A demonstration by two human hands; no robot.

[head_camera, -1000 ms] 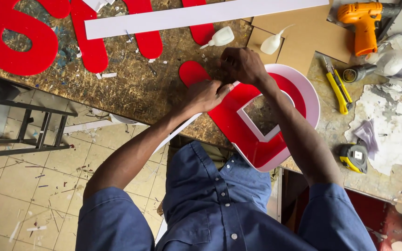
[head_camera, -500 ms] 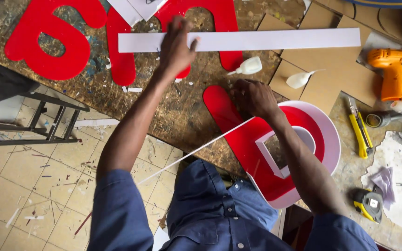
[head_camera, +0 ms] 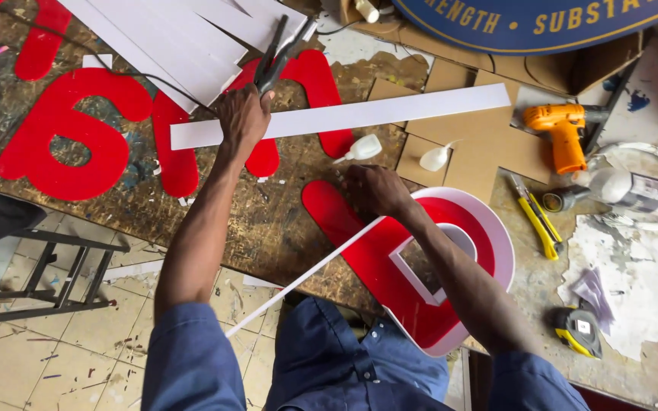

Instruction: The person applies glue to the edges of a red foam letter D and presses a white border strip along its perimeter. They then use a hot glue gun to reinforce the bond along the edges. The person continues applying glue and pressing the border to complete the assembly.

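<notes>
While the left hand [head_camera: 241,114] reaches far across the scarred wooden table [head_camera: 268,221], its fingers close around the handles of dark shears [head_camera: 276,55], whose blades point away from the fingertips over a stack of white strips [head_camera: 169,38]. Just under that hand's knuckles lies a long white strip [head_camera: 390,113], flat across red cut-out letters [head_camera: 62,137]. The right hand [head_camera: 375,189] sits nearer the body, fingers curled down and pinching the end of a thin white edging strip [head_camera: 306,274] against the rim of a big red letter with a white border [head_camera: 451,266]; from the fingertips this strip runs back and down toward the blue shirt. Just beyond the right fingers lie two small white glue bottles [head_camera: 365,148], nozzles pointing left. Well off to the right of those fingers rest an orange drill [head_camera: 561,129], a yellow utility knife [head_camera: 535,217] and a yellow tape measure [head_camera: 579,331].
</notes>
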